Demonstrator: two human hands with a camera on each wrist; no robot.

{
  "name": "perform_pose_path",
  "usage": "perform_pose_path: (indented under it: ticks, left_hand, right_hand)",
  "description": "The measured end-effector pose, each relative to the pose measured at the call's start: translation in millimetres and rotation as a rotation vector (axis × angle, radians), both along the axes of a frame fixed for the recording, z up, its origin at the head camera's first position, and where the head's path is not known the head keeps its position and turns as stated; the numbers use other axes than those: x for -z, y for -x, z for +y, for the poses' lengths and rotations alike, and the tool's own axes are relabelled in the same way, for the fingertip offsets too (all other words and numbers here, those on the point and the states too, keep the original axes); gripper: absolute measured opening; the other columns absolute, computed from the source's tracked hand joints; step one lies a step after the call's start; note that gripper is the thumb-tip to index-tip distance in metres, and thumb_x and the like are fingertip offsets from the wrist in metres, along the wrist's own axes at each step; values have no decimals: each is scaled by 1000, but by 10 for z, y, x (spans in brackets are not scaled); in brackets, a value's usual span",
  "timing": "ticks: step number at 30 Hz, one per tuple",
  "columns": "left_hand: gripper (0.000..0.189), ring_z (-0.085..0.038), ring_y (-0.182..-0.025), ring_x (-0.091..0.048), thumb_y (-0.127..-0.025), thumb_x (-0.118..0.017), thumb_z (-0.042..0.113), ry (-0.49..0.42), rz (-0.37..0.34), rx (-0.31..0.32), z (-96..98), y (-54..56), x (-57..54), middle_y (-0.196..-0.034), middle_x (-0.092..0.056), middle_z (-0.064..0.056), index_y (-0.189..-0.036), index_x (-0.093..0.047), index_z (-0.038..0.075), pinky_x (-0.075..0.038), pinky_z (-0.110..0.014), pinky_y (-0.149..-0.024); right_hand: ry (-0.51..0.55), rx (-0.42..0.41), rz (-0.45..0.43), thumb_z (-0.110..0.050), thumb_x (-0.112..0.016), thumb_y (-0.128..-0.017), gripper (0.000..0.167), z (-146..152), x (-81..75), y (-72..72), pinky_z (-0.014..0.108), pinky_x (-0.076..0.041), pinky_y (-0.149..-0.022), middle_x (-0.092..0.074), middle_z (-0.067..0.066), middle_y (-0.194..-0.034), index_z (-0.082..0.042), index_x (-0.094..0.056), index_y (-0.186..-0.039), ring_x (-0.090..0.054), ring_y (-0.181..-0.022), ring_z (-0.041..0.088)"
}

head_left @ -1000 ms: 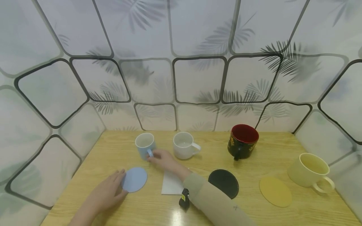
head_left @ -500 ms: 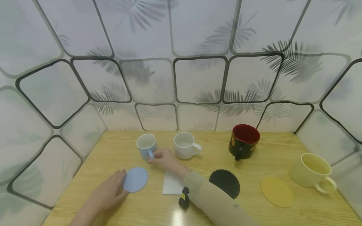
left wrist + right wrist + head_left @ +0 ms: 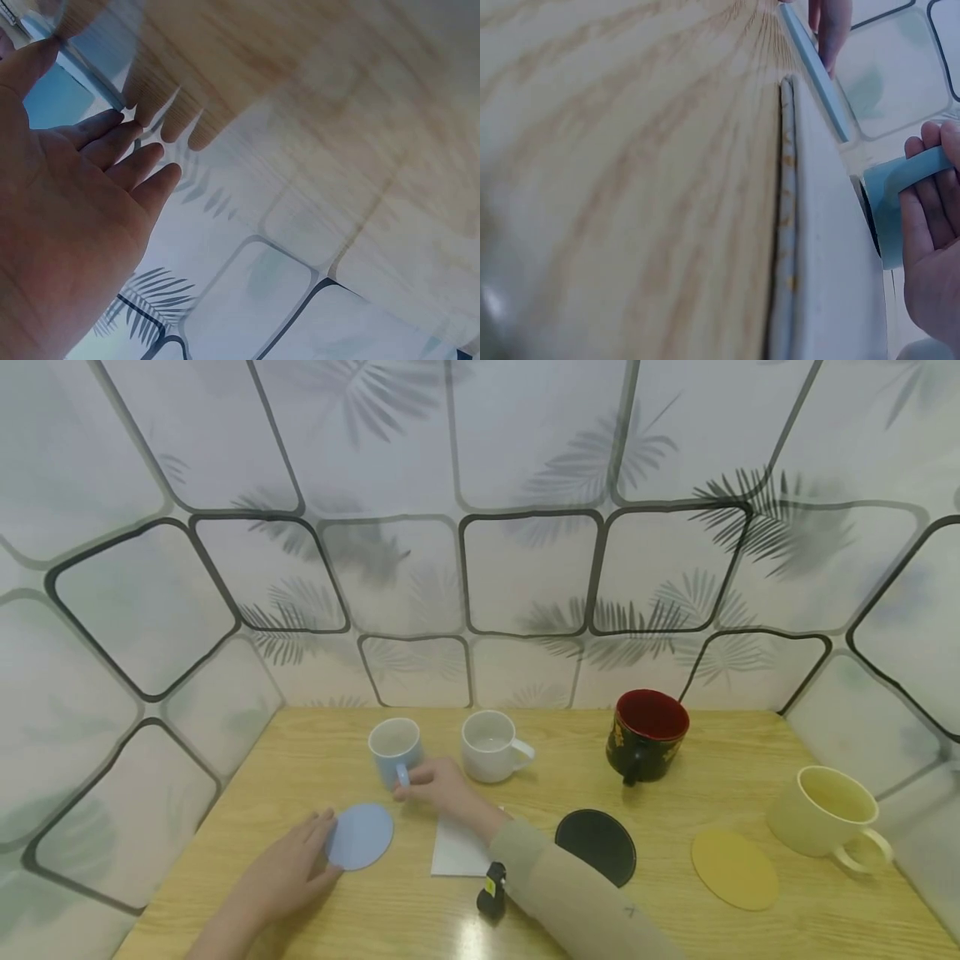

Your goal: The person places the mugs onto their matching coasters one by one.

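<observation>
A light blue mug (image 3: 386, 770) with a white inside stands upright at the back left. My right hand (image 3: 447, 793) grips its handle; in the right wrist view the fingers curl round the handle of the mug (image 3: 889, 214). A round light blue coaster (image 3: 362, 837) lies in front of the mug, apart from it. At the coaster's left edge rests my left hand (image 3: 277, 875), thumb and fingers spread along the rim. In the left wrist view those fingers are nearly straight and touch the edge of the coaster (image 3: 94, 79).
Right of the blue mug stands a white mug (image 3: 486, 758), behind a white square coaster (image 3: 453, 852) partly under my right forearm. Farther right are a black mug (image 3: 637, 747), black coaster (image 3: 596, 847), yellow coaster (image 3: 735, 870) and yellow mug (image 3: 813, 818). Patterned walls (image 3: 525, 577) enclose the table.
The blue mug has shifted slightly to the right and toward me, with my right hand on its handle. My left hand and the blue coaster stay in place.
</observation>
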State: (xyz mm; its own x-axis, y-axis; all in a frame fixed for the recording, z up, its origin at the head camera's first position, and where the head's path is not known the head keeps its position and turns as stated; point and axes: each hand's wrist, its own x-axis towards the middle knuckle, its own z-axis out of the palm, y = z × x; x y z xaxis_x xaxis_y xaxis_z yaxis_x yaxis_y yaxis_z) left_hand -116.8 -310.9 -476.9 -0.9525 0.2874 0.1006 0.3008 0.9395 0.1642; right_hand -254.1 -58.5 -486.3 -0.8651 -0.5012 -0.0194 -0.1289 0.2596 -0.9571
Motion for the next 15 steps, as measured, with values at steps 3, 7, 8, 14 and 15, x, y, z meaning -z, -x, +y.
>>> perform_pose_path:
  ticks: [3, 7, 8, 14, 15]
  left_hand:
    - [74, -50, -138, -57, -93, -79, 36, -2, -1, 2, 5, 4, -6, -150, -58, -29, -147, -54, -10, -50, -63, -113]
    - [75, -50, -138, -57, -93, -79, 36, -7, 0, 1, 5, 9, -1, -150, -58, -29, -147, -54, -10, -50, -63, -114]
    - [75, -50, -139, -57, -93, -80, 36, -6, 0, -1, 4, 9, 2, -151, -58, -29, -147, -55, -10, -50, -63, -114]
    - [74, -49, -139, -57, -92, -80, 36, -3, 10, 1, 3, 3, 2, -150, -59, -28, -146, -56, -9, -50, -62, -114]
    - [74, -49, -139, -57, -92, -80, 35, -3, 13, 3, 2, 4, 2, -150, -59, -29, -145, -56, -9, -50, -62, -114]
  right_hand:
    - [15, 4, -5, -19, -85, -91, 15, 2, -8, -10, 36, -54, -104, -84, 7, -108, -9, -85, -103, -68, -107, 10]
    - [21, 10, -5, -19, -85, -91, 16, 8, -34, -39, 35, -54, -104, -84, 8, -107, -9, -85, -103, -69, -107, 10]
    - [23, 10, -2, -19, -84, -91, 16, 12, -41, -47, 35, -54, -105, -84, 8, -107, -8, -85, -103, -70, -108, 11]
    - [56, 14, -4, -20, -85, -90, 16, 31, -91, -117, 33, -54, -105, -84, 7, -105, -9, -85, -102, -71, -109, 10]
    - [67, 14, -8, -20, -85, -90, 16, 33, -101, -128, 31, -55, -104, -84, 7, -104, -9, -85, -102, -71, -108, 10]
